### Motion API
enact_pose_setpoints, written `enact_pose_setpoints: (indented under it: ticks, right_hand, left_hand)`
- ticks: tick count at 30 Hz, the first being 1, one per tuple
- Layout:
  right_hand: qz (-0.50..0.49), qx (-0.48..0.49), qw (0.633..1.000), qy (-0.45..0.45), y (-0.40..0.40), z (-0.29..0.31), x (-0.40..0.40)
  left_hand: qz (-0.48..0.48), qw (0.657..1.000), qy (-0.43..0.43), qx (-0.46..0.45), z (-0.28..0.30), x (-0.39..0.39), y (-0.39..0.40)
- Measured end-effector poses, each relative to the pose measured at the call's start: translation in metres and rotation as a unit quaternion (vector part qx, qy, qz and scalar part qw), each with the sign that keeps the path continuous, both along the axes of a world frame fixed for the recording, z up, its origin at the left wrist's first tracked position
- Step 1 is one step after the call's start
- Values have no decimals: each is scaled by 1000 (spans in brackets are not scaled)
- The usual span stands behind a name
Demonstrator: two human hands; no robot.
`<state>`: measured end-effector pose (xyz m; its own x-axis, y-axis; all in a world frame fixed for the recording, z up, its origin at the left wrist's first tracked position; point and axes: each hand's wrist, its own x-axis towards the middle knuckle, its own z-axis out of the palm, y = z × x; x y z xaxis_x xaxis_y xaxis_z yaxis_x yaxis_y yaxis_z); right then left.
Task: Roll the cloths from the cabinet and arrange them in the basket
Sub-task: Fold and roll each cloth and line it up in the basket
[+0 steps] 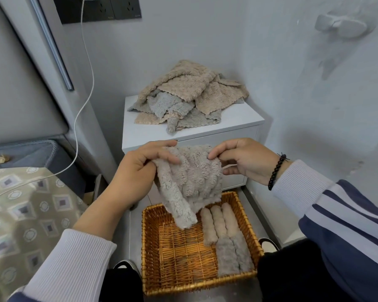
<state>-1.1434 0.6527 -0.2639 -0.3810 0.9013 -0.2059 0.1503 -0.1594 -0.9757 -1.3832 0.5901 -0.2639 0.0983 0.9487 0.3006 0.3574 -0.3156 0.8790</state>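
A fluffy beige-grey cloth hangs in the air above the wicker basket. My left hand grips its upper left edge, and my right hand pinches its upper right corner. Inside the basket, along its right side, lie several rolled cloths, beige ones at the back and grey ones at the front. A loose pile of beige and grey cloths sits on top of the white cabinet behind the basket.
The basket stands on the grey floor between my shoes. A bed with a patterned cover is at the left. A white cable hangs down from a wall socket. A wall with a white hook is close on the right.
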Motion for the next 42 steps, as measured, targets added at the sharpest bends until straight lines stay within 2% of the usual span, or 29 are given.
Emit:
enact_pose_setpoints:
  ticks: [4, 8, 11, 14, 16, 21, 25, 30, 34, 39, 42]
  right_hand:
    - [-39, -27, 996, 77, -1, 3, -3]
    - [-57, -81, 985, 144, 0, 3, -5]
    - [-58, -82, 988, 121, -1, -1, -9]
    - [-73, -69, 994, 53, -4, -9, -16]
    - [-91, -73, 993, 30, -5, -13, -21]
    - [-124, -91, 987, 39, -5, -16, -29]
    - [-136, -107, 984, 39, -8, -19, -35]
    - [-112, -108, 988, -5, -10, -22, -41]
    - [-82, -102, 990, 55, -11, -17, -43]
    - [-98, -92, 977, 168, -6, -9, -40]
    - [-84, -95, 984, 123, -8, -8, -37]
  left_hand:
    - [1, 982, -158, -99, 2, 0, 3]
    - [37, 952, -240, -186, -1, 2, 8]
    - [47, 931, -279, -232, -4, 6, 9]
    - [77, 915, -317, -238, -6, 11, 10]
    - [102, 914, -315, -233, -6, 14, 13]
    - [125, 929, -286, -200, -5, 20, 18]
    - [122, 923, -302, -202, -4, 19, 19]
    - [139, 910, -341, -192, -3, 17, 21]
    - [146, 910, -334, -197, -4, 15, 23]
    - [126, 901, -343, -235, -3, 16, 23]
    - [110, 892, -364, -244, -3, 15, 23]
